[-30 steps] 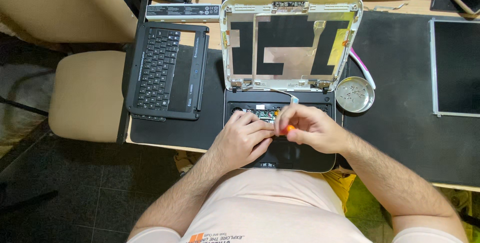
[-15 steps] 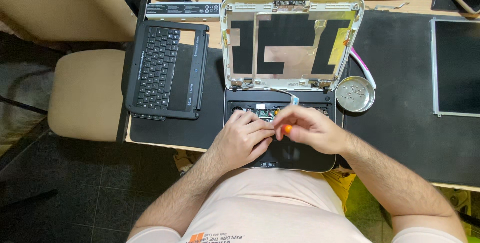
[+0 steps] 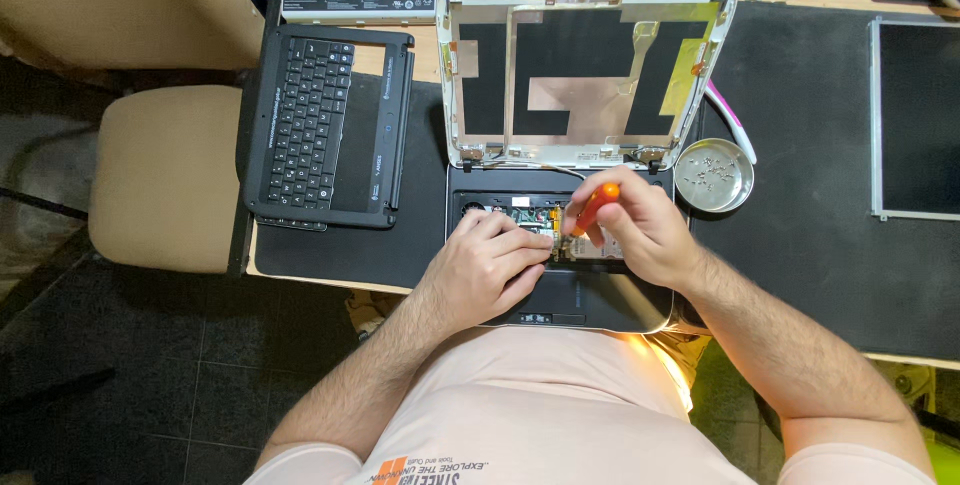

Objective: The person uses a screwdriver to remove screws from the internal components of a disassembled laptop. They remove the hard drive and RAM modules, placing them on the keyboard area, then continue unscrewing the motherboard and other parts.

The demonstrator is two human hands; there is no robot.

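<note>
A dismantled laptop lies in front of me: its black base (image 3: 590,300) with the circuit board (image 3: 525,213) exposed, and its white lid shell (image 3: 590,65) standing open with the screen removed. My right hand (image 3: 640,230) grips an orange-handled screwdriver (image 3: 596,205), tip down on the board. My left hand (image 3: 490,265) rests flat on the base, fingers pointing at the spot beside the tip.
A removed keyboard bezel (image 3: 325,130) lies to the left on a black mat (image 3: 820,225). A round metal dish (image 3: 712,175) holds several screws. A bare screen panel (image 3: 920,130) lies at right, a battery pack (image 3: 360,3) at the back, a beige chair (image 3: 165,175) at far left.
My right hand has tilted the screwdriver slightly; the orange handle sits a little higher and to the right. My left hand stays on the base.
</note>
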